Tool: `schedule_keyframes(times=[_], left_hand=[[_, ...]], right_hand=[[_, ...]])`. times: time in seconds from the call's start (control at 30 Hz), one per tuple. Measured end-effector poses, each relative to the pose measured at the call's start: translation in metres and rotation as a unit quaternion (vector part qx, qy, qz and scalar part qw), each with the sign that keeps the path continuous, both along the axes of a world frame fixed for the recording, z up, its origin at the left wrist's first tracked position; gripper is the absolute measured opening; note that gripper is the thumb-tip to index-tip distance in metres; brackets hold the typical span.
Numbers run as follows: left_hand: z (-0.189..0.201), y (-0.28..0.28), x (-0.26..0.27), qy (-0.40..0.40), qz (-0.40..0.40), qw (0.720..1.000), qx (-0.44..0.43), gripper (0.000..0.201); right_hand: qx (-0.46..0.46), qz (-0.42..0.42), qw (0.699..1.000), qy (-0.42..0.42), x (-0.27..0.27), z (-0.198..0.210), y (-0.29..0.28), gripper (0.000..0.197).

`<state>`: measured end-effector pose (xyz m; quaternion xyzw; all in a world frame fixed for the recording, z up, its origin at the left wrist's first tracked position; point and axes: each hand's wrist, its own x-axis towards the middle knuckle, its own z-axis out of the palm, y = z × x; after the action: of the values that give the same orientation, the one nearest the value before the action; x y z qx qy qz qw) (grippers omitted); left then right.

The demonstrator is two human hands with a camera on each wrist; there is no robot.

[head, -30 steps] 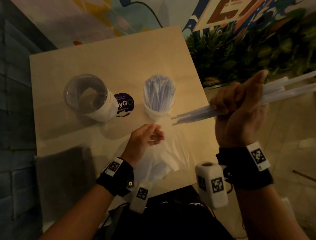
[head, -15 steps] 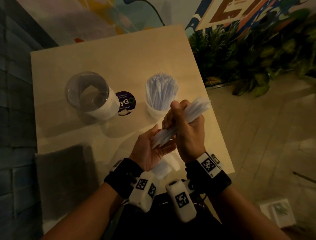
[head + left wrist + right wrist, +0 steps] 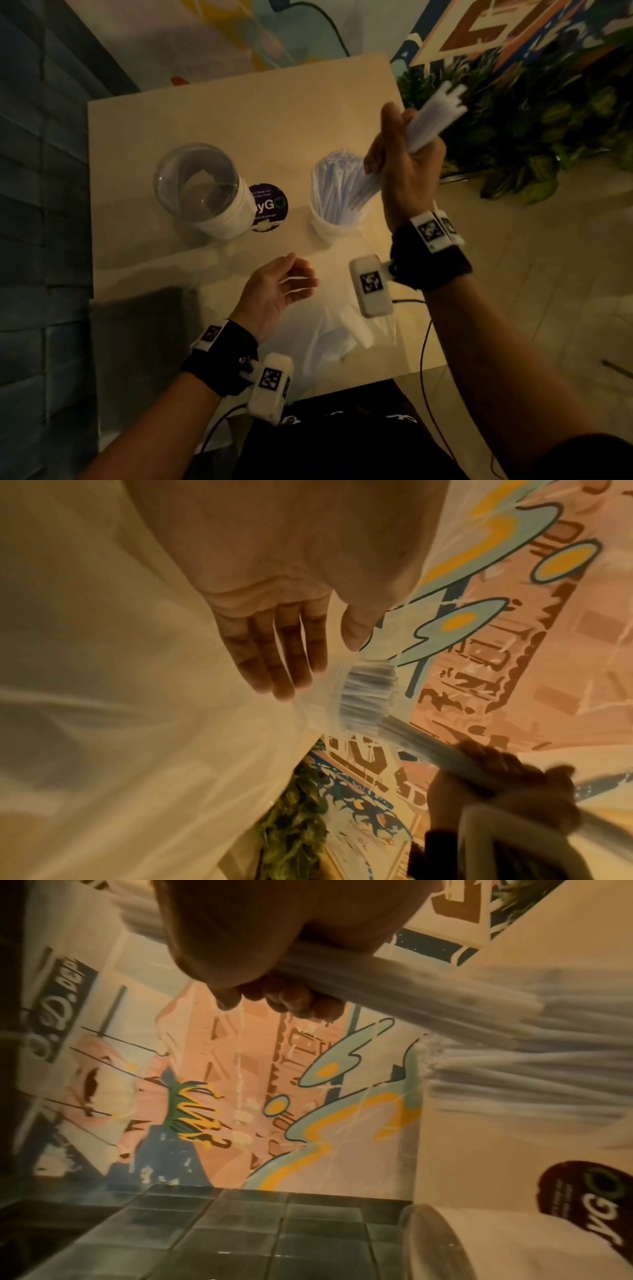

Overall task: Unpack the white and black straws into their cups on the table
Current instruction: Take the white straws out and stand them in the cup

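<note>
White straws point(image 3: 430, 118) beside "yGO" sticker point(image 3: 269, 207)

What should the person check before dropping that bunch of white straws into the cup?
1. Right hand grips the bunch of white straws firmly: ok.
2. Bunch's lower ends point at the straw cup: ok.
3. Room left in that cup: cannot tell; it looks nearly full.
4. Left hand is free and clear of the cup: ok.
5. Empty clear cup stands apart, out of the way: ok.
6. Cup stands upright on the table: ok.
</note>
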<state>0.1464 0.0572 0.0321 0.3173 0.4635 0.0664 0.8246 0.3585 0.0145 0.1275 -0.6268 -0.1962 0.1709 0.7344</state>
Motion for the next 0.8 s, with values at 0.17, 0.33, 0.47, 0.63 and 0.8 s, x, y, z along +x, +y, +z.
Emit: schedule_keyframes(times=[0.17, 0.33, 0.47, 0.63, 0.8], left_hand=[[-0.009, -0.008, -0.008, 0.113, -0.027, 0.959, 0.258, 0.008], [-0.036, -0.018, -0.015, 0.124, -0.141, 0.887, 0.422, 0.039], [-0.061, -0.012, -0.019, 0.212, -0.282, 0.838, 0.416, 0.089], [-0.088, -0.008, -0.012, 0.273, -0.467, 0.74, 0.399, 0.099], [-0.098, -0.017, -0.004, 0.273, -0.516, 0.713, 0.389, 0.06]], right_hand=[[-0.109, 0.03, 0.993, -0.04, 0.003, -0.036, 0.024, 0.033], [-0.119, 0.0, 0.988, -0.094, 0.029, -0.024, 0.008, 0.029], [-0.107, -0.091, 0.984, -0.109, 0.055, -0.008, -0.041, 0.019], [-0.306, 0.041, 0.951, -0.007, 0.03, -0.089, -0.12, 0.017], [-0.493, 0.273, 0.824, 0.056, -0.036, -0.147, -0.158, 0.025]])
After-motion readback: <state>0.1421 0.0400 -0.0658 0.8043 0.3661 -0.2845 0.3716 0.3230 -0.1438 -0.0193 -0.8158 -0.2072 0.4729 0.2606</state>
